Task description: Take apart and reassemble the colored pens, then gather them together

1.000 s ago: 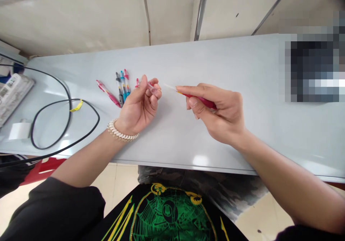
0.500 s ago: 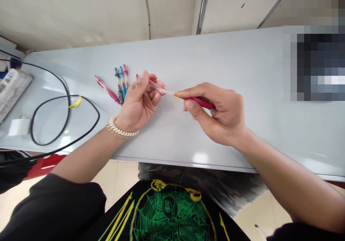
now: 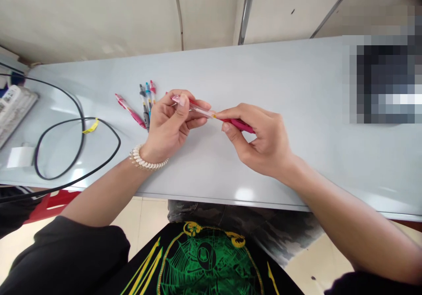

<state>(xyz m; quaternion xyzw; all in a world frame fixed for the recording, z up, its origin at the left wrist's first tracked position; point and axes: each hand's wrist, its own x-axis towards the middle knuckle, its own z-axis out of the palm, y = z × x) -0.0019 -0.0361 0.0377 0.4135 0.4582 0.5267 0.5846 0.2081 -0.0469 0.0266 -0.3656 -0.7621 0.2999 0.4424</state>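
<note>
My left hand [image 3: 169,125] is closed on the clear pink upper barrel of a pen [image 3: 191,104], held just above the pale grey table [image 3: 263,79]. My right hand [image 3: 260,139] pinches the red grip section [image 3: 239,124] of the same pen. The two halves meet between my fingertips, with the refill inside the barrel. Just left of my left hand lie several pens on the table: a pink one [image 3: 129,110] set apart, then a grey, a blue and a red one [image 3: 147,99] side by side.
A black cable [image 3: 77,150] loops over the table's left end, marked with a yellow tag [image 3: 91,126]. A white adapter [image 3: 19,157] and a white power strip [image 3: 13,110] sit at the far left. A pixelated dark patch [image 3: 384,79] covers the right end.
My hands have come together. The refill tip that stuck out of the red section a second ago has slid into the clear barrel, and the two pen halves now touch.
</note>
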